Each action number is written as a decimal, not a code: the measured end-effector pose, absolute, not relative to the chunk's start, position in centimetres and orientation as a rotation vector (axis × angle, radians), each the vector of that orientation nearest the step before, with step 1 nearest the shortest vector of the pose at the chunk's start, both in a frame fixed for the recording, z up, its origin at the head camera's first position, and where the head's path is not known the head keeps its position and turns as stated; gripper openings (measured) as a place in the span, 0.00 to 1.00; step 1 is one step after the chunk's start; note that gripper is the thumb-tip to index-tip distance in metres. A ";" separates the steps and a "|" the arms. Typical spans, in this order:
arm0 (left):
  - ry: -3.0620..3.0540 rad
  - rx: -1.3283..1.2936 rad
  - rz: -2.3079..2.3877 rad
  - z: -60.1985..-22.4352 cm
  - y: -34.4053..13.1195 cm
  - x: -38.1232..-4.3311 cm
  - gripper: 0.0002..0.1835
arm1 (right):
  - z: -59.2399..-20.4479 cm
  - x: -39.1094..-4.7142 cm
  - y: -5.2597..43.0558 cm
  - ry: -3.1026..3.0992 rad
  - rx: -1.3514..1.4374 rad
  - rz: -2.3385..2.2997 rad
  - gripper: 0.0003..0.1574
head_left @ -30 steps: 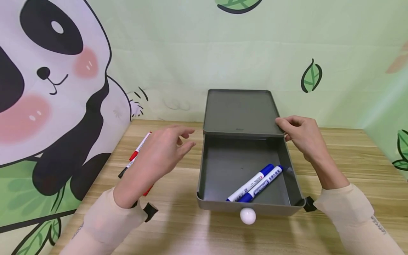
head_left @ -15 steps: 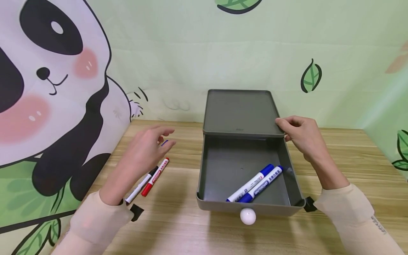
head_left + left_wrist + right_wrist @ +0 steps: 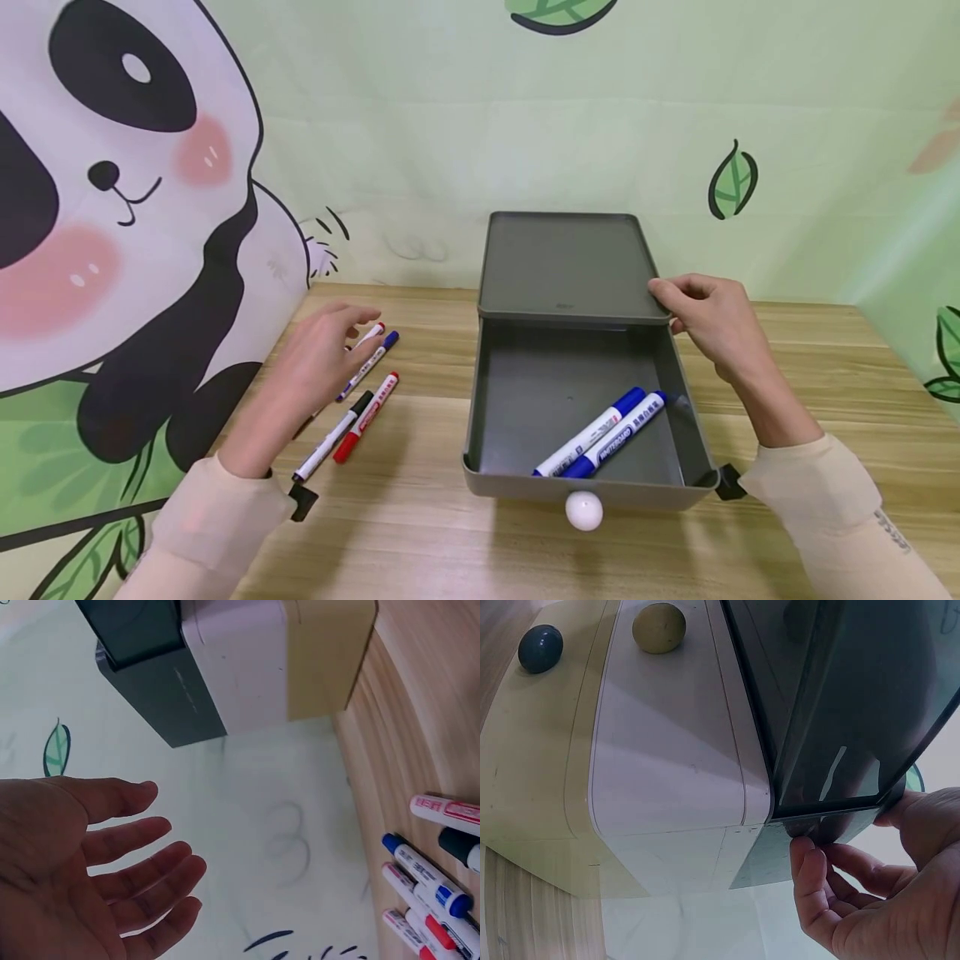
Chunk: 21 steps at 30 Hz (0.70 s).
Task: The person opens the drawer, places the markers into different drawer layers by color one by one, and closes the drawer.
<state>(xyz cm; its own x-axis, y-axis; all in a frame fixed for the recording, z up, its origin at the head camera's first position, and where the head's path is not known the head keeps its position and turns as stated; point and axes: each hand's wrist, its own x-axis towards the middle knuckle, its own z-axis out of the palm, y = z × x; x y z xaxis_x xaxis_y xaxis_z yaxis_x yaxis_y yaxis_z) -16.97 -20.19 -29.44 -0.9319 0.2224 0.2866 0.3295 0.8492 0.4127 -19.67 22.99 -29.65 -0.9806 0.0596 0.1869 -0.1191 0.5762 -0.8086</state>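
While the left hand (image 3: 322,358) hangs loose at nine o'clock from the open grey drawer (image 3: 555,367), thumb and fingers spread and empty, the right hand (image 3: 708,325) grips the cabinet (image 3: 570,267) at two o'clock, thumb on its top edge, fingers bent at the side. Around and partly behind the left hand I see several loose markers on the table: a red one (image 3: 367,418) and a black-capped one (image 3: 332,436) lie nearest the front, with a blue-capped one (image 3: 367,366) toward twelve o'clock from them. Two blue markers (image 3: 600,433) lie side by side in the drawer's front part, slanting from eight o'clock to two. At six o'clock sits its white knob (image 3: 583,510). Below the grey part come white (image 3: 675,735) and yellow drawers (image 3: 532,757), all standing on a wooden table (image 3: 420,533). Toward ten o'clock, a painted panda (image 3: 150,250) fills the wall.
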 end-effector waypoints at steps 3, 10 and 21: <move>-2.796 -0.429 -0.679 -30.1 -20.7 -17.4 0.20 | -29.7 -19.7 23.0 -2.612 0.053 1.362 0.33; -2.836 -0.390 -0.639 -32.2 -21.9 -18.7 0.20 | -29.7 -19.8 23.0 -2.621 0.041 1.362 0.33; -2.899 -0.392 -0.583 -35.7 -23.2 -21.0 0.23 | -29.7 -19.7 23.0 -2.618 0.044 1.366 0.33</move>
<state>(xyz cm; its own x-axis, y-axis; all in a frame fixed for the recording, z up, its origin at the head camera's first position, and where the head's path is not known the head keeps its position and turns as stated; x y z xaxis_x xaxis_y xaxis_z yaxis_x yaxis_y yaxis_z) -20.98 -23.25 -35.74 -0.9532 0.2232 0.2041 0.2848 0.8897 0.3569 -19.72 23.00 -29.66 -0.9819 0.0604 0.1796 -0.1127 0.5757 -0.8099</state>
